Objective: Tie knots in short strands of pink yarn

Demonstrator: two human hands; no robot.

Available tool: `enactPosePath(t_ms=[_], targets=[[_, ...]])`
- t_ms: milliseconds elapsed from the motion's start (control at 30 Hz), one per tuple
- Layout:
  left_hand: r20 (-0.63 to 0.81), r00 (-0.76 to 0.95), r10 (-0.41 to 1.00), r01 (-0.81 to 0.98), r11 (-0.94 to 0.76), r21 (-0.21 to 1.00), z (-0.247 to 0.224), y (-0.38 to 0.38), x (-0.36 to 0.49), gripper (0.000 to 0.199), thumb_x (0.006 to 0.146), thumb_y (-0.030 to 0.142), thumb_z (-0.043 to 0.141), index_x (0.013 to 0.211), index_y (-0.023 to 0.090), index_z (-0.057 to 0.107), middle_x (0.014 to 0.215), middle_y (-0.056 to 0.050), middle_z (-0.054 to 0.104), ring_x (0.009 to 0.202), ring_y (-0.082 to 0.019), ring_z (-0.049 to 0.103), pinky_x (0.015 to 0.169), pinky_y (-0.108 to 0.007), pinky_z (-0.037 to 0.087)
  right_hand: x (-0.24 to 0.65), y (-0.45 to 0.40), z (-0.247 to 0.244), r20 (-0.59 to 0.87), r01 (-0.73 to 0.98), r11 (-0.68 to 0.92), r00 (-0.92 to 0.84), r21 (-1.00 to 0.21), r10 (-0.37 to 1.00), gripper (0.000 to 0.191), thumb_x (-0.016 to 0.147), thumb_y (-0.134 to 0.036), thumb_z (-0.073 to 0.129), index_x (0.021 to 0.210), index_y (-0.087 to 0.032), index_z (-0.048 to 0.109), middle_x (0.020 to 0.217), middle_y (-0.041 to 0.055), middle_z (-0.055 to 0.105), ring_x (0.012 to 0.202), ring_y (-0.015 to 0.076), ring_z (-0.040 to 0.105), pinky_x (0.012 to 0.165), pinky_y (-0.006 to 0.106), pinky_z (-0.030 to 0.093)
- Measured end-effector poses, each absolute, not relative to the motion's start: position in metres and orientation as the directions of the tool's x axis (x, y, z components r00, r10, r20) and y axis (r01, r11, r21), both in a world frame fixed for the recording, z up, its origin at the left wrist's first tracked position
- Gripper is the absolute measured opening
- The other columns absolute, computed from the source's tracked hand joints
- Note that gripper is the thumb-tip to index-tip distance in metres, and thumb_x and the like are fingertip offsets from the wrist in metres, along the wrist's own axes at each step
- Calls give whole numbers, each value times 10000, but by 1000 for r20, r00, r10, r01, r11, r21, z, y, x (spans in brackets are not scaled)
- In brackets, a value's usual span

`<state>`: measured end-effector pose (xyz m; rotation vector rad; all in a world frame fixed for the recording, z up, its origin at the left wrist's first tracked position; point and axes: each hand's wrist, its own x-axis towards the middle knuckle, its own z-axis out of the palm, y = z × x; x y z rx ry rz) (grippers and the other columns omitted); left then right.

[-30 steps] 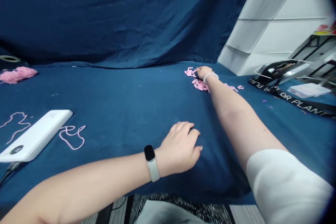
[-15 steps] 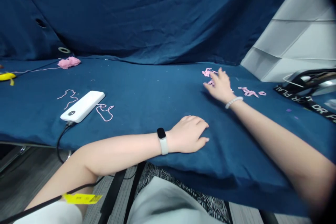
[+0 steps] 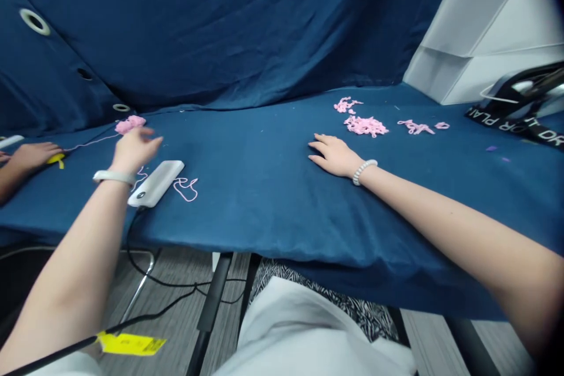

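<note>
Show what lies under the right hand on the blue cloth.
The right hand rests on the blue cloth, with pink yarn pieces beyond it. What lies beneath the palm is covered.

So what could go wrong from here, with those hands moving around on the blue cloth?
The left hand is right by the white power bank, whose black cable drops over the edge of the table, so a knock or snag might drag it off. The right hand lies close to the loose pink yarn pieces on the blue cloth, and a careless sweep could scatter them.
</note>
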<state>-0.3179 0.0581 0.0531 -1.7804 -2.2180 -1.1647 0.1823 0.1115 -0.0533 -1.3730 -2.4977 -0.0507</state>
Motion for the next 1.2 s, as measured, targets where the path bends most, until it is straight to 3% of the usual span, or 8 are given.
enactPosePath(t_ms=[100,300,600,733,833,1000,1100,1200], targets=[[304,-423,854,828,227,513,24,33,-404,358,601,482,757,548,185,565,414,7,442,711,-158,530,692,-290,225,181,112,-54,272,827,547,-502,-128,821,549,956,-441,406,1357,-99,558,1478,203,422,1370,336,417,1142,474,324],[284,-407,868,823,213,527,-10,-13,-432,378,579,596,755,549,251,605,356,48,485,452,-113,370,584,-247,216,181,113,-54,272,829,535,-483,-165,832,535,948,-446,409,1309,-99,596,1435,186,475,1316,340,472,1104,476,379],[181,-485,855,716,270,644,-6,14,-416,355,654,518,678,555,190,584,390,-8,473,550,-133,522,635,-298,227,185,109,-52,343,785,604,-535,-136,772,468,946,-383,429,1250,-83,619,1291,167,586,1200,298,559,1062,436,429],[147,-457,877,543,144,827,28,9,-377,326,725,589,579,759,265,590,689,34,666,784,-122,598,722,-335,433,188,108,-51,359,771,616,-535,-163,765,441,941,-354,450,1260,-95,609,1274,157,592,1201,278,558,1064,415,431],[266,-419,868,412,-79,908,71,6,-321,193,762,427,690,689,288,578,630,97,618,703,-24,523,790,-257,475,188,110,-53,374,753,630,-538,-187,755,418,929,-322,474,1238,-81,621,1262,168,593,1196,283,561,1066,422,432],[454,-127,882,287,-405,868,118,1,-180,187,687,295,812,798,230,678,651,60,654,605,-52,600,603,-191,536,177,91,-40,444,645,559,-355,-521,823,439,833,-309,631,1209,-81,626,1218,169,623,1147,278,594,1046,442,460],[427,238,872,152,-468,871,118,-4,-100,272,719,269,798,948,171,689,682,4,686,597,-80,646,564,-186,534,164,57,-16,407,298,529,-385,-794,828,548,842,-444,624,1306,-161,552,1329,137,575,1211,257,576,1059,438,463],[404,462,789,100,-499,861,108,-4,-46,191,779,283,744,894,136,705,722,-32,706,614,-92,654,551,-182,511,154,22,6,433,-51,500,-580,-865,690,639,845,-502,622,1398,-231,450,1427,103,506,1317,230,504,1136,404,392]])
